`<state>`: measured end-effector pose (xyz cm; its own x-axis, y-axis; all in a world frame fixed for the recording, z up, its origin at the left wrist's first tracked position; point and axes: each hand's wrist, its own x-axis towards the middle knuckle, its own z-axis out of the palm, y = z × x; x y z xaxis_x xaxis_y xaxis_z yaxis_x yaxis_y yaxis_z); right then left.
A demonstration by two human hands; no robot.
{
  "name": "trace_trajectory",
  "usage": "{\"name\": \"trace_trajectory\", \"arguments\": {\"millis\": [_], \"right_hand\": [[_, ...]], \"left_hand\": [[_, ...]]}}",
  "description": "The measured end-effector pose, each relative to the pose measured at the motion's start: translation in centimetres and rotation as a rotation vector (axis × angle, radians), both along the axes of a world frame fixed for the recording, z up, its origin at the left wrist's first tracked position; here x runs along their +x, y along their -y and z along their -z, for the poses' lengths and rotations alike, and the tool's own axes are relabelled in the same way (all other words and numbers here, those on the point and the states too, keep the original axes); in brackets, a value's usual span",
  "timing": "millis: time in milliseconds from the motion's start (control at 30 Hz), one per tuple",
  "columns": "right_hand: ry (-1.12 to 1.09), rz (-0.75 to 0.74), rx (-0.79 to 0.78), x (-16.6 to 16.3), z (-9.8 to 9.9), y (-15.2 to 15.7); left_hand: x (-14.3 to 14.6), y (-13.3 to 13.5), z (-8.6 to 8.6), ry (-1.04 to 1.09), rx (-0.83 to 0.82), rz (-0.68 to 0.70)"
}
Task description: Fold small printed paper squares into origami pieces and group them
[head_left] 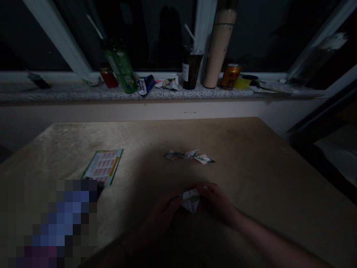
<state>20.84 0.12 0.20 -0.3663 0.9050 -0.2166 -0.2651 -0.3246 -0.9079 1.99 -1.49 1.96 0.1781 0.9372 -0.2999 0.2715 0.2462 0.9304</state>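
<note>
table (251, 152) bears printed card (103, 166); folded paper pieces (190, 154)

Operator: Which parts of the folded paper (191, 201) are obscured?
Checker: Its two ends, covered by the left hand (165, 208) and the right hand (218, 199). Its print is too small to read.
Operator: And the printed card (103, 165)?
Checker: A pixelated block (64, 216) masks the near left corner.
Operator: Cut-offs?
Checker: Both forearms (267, 234), at the bottom edge; the top of the flask (219, 52) is lost in darkness
</note>
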Motion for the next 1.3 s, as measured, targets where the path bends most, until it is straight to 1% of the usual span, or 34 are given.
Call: {"name": "trace_trajectory", "arguments": {"millis": [67, 200, 400, 467, 633, 733, 867, 933, 1000, 1033, 1167, 1233, 1300], "right_hand": [[-0.003, -0.004, 0.012, -0.1, 0.0, 0.0], [0.045, -0.003, 0.055, -0.1, -0.1, 0.0], [0.210, -0.001, 0.204, 0.0, -0.8, 0.3], [0.238, -0.007, 0.235, 0.0, -1.1, 0.4], [0.279, -0.038, 0.278, 0.0, -1.6, 0.6], [0.301, -0.028, 0.292, 0.0, -1.6, 0.6], [0.404, 0.000, 0.255, 0.0, -1.1, 0.6], [0.434, 0.006, 0.260, -0.1, -0.9, 0.6], [0.435, 0.006, 0.285, -0.1, -1.0, 0.6], [0.431, 0.005, 0.298, -0.1, -1.1, 0.6], [0.421, 0.008, 0.330, -0.1, -1.7, 0.5], [0.431, 0.017, 0.326, 0.0, -1.6, 0.4], [0.444, 0.036, 0.322, 0.0, -1.4, 0.4]], "left_hand": [[0.0, -0.1, 0.1, 0.003, -0.004, -0.076], [0.1, -0.2, 0.1, 0.029, 0.004, -0.097], [0.9, -0.1, -0.5, 0.011, -0.049, -0.200], [1.2, -0.2, -0.9, -0.013, -0.042, -0.175], [1.4, -0.8, -1.5, -0.023, 0.018, -0.018], [1.2, -0.9, -1.4, -0.028, 0.041, -0.005], [1.0, -0.9, -1.4, -0.052, 0.047, 0.014], [1.1, -0.9, -1.4, -0.063, 0.041, 0.026], [1.1, -0.8, -1.5, -0.069, 0.025, 0.020], [1.1, -0.7, -1.5, -0.068, 0.015, -0.005], [1.0, -0.5, -1.3, -0.093, -0.040, -0.180], [0.9, -0.6, -1.3, -0.104, -0.075, -0.173], [0.8, -0.7, -1.2, -0.087, -0.080, -0.092]]}}
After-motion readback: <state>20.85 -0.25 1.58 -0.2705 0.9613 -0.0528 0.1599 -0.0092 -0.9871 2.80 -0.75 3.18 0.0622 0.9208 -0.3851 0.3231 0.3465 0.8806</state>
